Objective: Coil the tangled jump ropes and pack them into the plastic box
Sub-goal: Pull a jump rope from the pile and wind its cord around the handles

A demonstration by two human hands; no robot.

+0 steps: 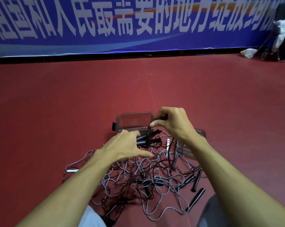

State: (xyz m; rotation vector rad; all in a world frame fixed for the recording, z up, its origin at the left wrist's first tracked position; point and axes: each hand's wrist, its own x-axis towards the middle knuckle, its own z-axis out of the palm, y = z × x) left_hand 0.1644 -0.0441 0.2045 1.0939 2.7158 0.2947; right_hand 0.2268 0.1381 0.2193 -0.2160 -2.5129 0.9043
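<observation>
A blue banner (135,30) runs across the top of the view and carries one line of large white Chinese characters in a bold, slanted type. Their tops are cut off by the upper edge of the view. From left to right the line reads 祖国和人民最需要的地方绽放, roughly "bloom where the motherland and the people need it most". The first character, 祖, sits at the left edge and shows only in part. After 绽放 come more white characters, the next probably 绚, but they are blurred and partly hidden at the right end, so they cannot be read with certainty.
</observation>
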